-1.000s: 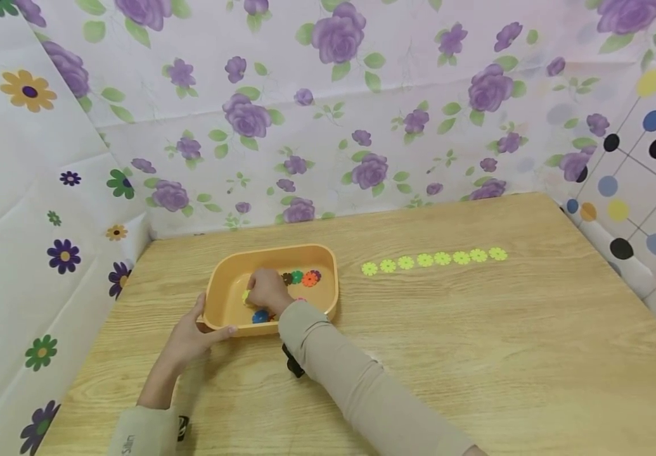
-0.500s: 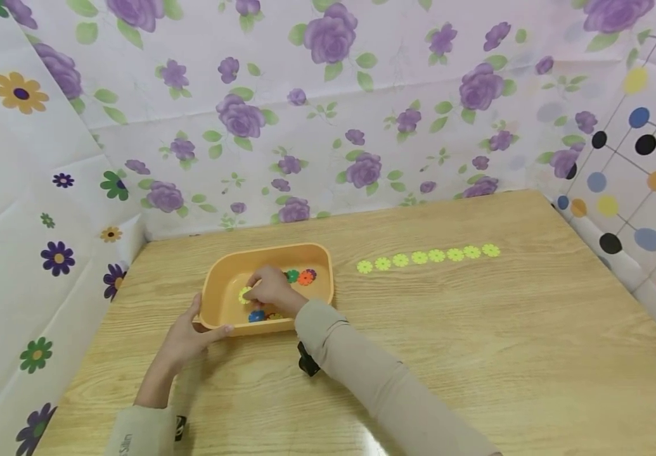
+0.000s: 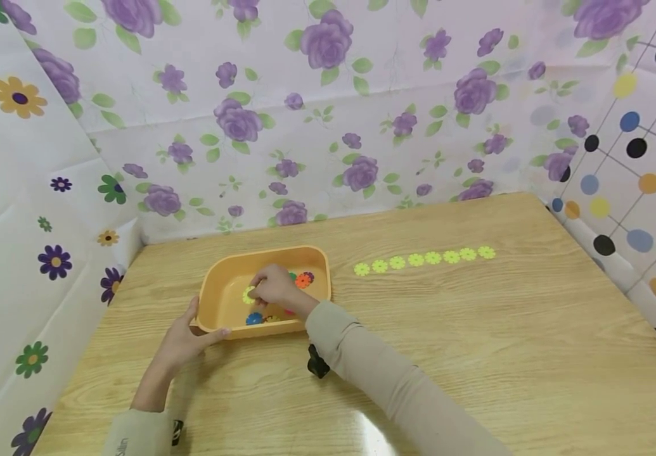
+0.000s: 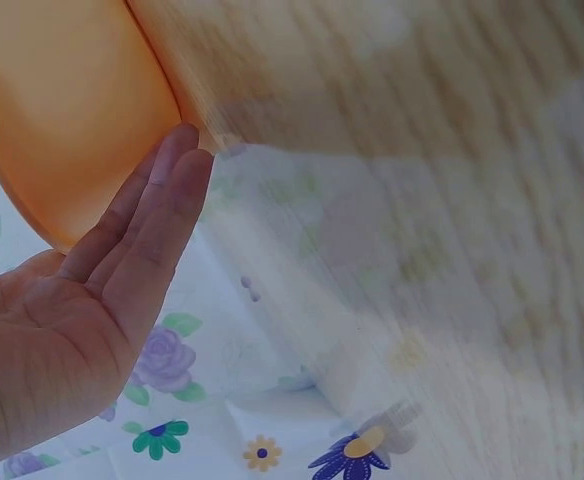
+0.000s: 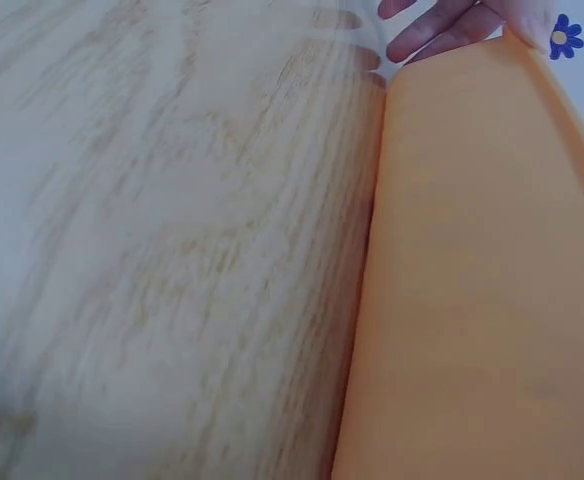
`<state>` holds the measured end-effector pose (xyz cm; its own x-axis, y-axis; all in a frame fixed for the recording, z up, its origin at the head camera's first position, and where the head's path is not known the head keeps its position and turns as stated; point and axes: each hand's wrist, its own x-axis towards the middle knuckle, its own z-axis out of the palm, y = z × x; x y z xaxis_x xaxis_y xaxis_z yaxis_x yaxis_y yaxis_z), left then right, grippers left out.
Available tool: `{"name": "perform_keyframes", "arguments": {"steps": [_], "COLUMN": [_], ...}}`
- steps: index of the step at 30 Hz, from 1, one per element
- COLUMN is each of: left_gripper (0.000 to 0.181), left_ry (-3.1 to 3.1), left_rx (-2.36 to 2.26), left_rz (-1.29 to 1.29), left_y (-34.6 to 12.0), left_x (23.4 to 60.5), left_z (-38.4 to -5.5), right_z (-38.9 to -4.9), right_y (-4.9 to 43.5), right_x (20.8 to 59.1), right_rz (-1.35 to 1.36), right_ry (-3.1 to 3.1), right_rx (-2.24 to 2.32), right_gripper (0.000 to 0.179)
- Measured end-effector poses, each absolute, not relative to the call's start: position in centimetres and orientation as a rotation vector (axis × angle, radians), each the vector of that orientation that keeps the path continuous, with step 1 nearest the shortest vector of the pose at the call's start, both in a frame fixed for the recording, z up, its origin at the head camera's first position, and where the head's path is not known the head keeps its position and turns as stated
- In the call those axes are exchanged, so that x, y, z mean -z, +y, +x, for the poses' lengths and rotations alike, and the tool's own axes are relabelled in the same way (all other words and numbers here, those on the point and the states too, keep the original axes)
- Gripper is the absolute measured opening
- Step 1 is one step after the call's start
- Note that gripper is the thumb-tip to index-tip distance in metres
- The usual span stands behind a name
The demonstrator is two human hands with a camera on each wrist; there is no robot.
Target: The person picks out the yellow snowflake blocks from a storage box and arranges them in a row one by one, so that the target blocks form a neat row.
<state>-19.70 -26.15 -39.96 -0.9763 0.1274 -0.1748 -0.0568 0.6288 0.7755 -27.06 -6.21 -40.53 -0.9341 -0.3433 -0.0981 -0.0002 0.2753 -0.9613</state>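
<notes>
An orange plastic basin (image 3: pixel 226 269) stands on the table's left half. My left hand (image 3: pixel 182 339) holds its near left corner, thumb over the rim and the other fingers along the outside wall, as the left wrist view shows of the hand (image 4: pixel 82 310) too. Inside the basin, my right hand (image 3: pixel 275 286) pinches a yellow flower-shaped disc (image 3: pixel 248 295) between thumb and fingers. Around that hand lie a blue disc (image 3: pixel 254 318), an orange-red disc (image 3: pixel 303 280) and several others, partly hidden by the hand. The right wrist view shows only the basin's outer wall (image 5: pixel 472 250) and left fingers.
Right of the basin, several yellow flower-shaped discs (image 3: pixel 416 259) form a straight row on the wooden table (image 3: pixel 476 342). Flower-printed sheets (image 3: pixel 305 126) hang behind and to the left. A dotted sheet (image 3: pixel 636 209) borders the right side.
My right hand has shifted slightly right within the basin with the yellow disc at its fingertips. My left hand keeps its hold on the corner. The head view has shifted slightly.
</notes>
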Motion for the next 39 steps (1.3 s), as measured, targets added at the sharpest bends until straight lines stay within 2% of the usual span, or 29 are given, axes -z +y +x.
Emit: {"name": "perform_keyframes", "arguments": {"steps": [30,39], "left_gripper": [0.105,0.103], "left_ry": [2.671,2.668], "left_rx": [-1.229,-1.229], "left_rz": [0.056,0.058], "left_y": [-26.0,-26.0], "left_x": [40.0,40.0], "left_z": [-19.5,-19.6], "right_z": [-27.2,-27.2], "right_y": [-0.9,1.8], "right_x": [38.3,38.0], "right_rz": [-0.374,-0.537], "right_ry": [2.229,2.310], "right_rx": [1.750,1.675], "right_gripper": [0.007,0.012]}}
